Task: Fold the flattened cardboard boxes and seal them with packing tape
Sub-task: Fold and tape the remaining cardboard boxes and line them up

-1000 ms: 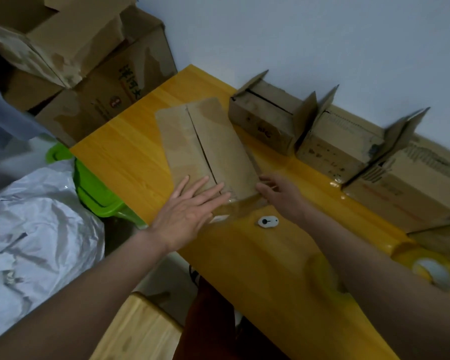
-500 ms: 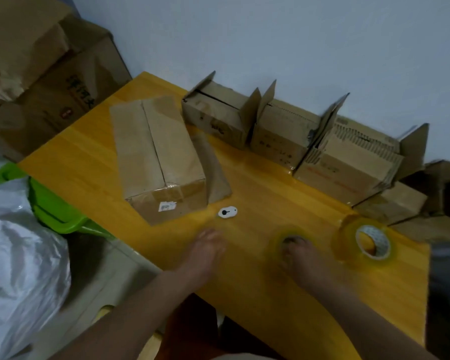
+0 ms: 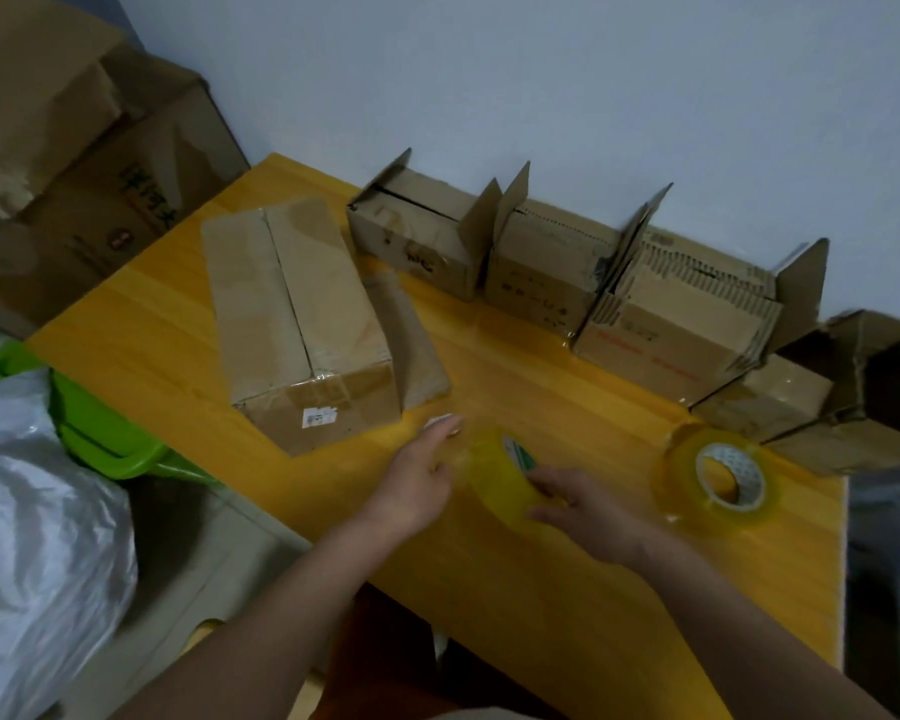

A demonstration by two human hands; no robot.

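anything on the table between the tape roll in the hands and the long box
Nothing visible blocks it. The tape roll, gripped by the right hand, sits just right of the long box; only bare table lies between.

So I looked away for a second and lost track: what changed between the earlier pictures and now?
Both hands left the long cardboard box and drew back toward the person. The right hand took hold of a yellow tape roll; the left hand sits open beside it. The box, the second tape roll and the row of boxes by the wall stayed put.
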